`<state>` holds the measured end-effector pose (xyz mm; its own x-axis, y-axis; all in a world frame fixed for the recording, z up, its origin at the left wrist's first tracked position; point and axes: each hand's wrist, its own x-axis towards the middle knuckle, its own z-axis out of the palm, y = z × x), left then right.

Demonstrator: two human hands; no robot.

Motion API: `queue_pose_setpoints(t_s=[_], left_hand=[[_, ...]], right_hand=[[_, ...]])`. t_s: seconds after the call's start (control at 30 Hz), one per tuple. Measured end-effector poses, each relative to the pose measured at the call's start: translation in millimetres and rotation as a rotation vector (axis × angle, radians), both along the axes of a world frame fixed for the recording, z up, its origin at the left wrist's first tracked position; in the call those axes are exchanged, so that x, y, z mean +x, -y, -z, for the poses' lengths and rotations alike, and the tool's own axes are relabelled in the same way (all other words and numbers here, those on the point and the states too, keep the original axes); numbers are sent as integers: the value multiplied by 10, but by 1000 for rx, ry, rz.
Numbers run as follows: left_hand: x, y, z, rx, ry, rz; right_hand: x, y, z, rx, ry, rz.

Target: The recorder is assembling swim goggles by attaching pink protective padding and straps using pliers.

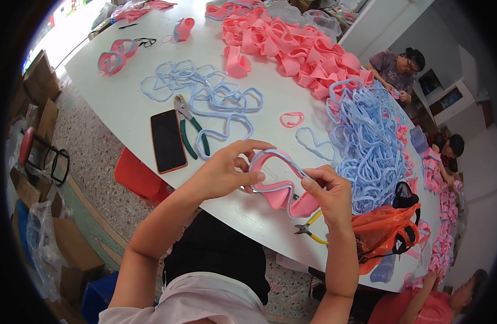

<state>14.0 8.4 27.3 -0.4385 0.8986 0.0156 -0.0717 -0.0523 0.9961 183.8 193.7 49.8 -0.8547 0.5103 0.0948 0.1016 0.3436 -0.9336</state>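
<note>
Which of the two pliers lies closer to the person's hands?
The yellow-handled pliers, at the table edge just below the right hand. The green-handled pliers lie farther off, beside the phone.

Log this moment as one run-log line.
left hand grips pink frame | right hand pinches its blue rim | yellow cutters beside | table

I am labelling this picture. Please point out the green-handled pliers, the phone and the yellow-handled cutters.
green-handled pliers [197, 141]: head view, on one green handle.
phone [168, 140]: head view, middle of the dark screen.
yellow-handled cutters [314, 229]: head view, on the yellow handle near the table edge.
</note>
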Motion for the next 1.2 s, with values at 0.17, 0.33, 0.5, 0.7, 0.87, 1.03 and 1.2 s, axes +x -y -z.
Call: queue_pose_setpoints(t_s=[0.17,0.33,0.5,0.7,0.87,1.03,1.2], left_hand=[[-30,29,57,57,189,-133],[-14,-9,132,100,320,-155],[67,-59,190,58,216,-240],[3,-39,228,83,313,-206],[-40,-7,193,82,359,-193],[-32,-3,172,92,359,-164],[27,25,136,97,329,-138]], right_hand=[[93,-46,14,-73,-69,5],[161,-48,107,-195,-46,14],[118,-100,188,-102,-35,38],[193,-48,151,44,-76,81],[396,13,-54,827,-167,-149],[354,8,-55,897,-216,-232],[230,88,-149,876,-164,-148]])
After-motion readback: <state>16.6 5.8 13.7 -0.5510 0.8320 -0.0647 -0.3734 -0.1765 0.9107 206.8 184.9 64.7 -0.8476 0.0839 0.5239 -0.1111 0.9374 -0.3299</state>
